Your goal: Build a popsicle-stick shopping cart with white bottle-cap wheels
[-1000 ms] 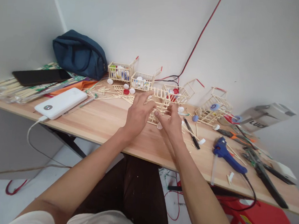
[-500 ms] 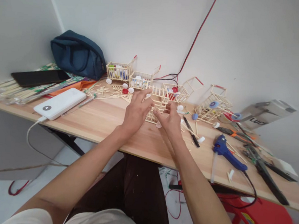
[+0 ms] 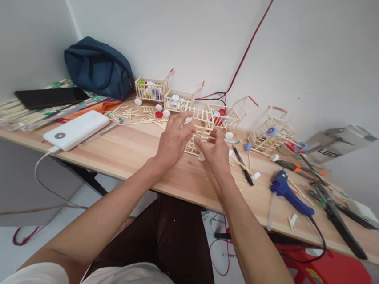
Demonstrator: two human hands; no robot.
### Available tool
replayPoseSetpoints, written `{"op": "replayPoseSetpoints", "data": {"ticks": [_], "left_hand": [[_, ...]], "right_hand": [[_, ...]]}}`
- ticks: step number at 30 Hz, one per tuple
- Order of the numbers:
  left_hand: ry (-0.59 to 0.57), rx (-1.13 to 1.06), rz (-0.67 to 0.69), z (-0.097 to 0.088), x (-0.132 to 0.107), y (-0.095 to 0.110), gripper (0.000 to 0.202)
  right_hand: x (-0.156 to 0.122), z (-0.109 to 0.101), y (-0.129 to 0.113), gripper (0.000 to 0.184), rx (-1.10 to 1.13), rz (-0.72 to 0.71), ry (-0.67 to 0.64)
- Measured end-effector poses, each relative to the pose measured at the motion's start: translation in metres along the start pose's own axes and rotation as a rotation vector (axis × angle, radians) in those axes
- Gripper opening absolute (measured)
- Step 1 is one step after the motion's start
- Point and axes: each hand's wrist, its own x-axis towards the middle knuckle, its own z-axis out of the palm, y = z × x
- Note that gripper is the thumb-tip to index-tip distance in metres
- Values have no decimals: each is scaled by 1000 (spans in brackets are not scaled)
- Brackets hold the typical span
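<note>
Between my two hands stands a small cart built of thin wooden sticks, partly hidden by my fingers. My left hand grips its left side, fingers bent over the upper sticks. On the other side my right hand holds it with bent fingers, the thumb reaching toward the middle. A whitish round cap shows low on the cart beside my right hand. Close behind stand similar stick carts: one with a red handle and caps inside, and another filled with pale caps.
Loose sticks and a red cap lie left. A black pen-like knife, blue glue gun and black-handled tool lie right. A white power bank, phone and blue bag occupy the left end.
My hands and the cart between them stay almost the same. The view has shifted very slightly.
</note>
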Motion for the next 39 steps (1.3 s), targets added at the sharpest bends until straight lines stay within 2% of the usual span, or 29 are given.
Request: {"op": "replayPoseSetpoints", "data": {"ticks": [18, 25, 29, 36, 39], "left_hand": [[-18, -8, 16, -1, 2, -5, 14], [-169, -148, 128, -24, 17, -21, 34], [-222, -223, 124, -34, 18, -27, 40], [-177, -241, 88, -26, 12, -27, 37], [-91, -231, 3, -22, 5, -25, 38]], "right_hand": [[-2, 4, 5, 53, 52, 6, 33], [-2, 5, 6, 54, 40, 26, 26], [-1, 4, 4, 53, 13, 23, 13], [-1, 3, 0, 53, 19, 32, 11], [-2, 3, -1, 51, -1, 36, 16]]}}
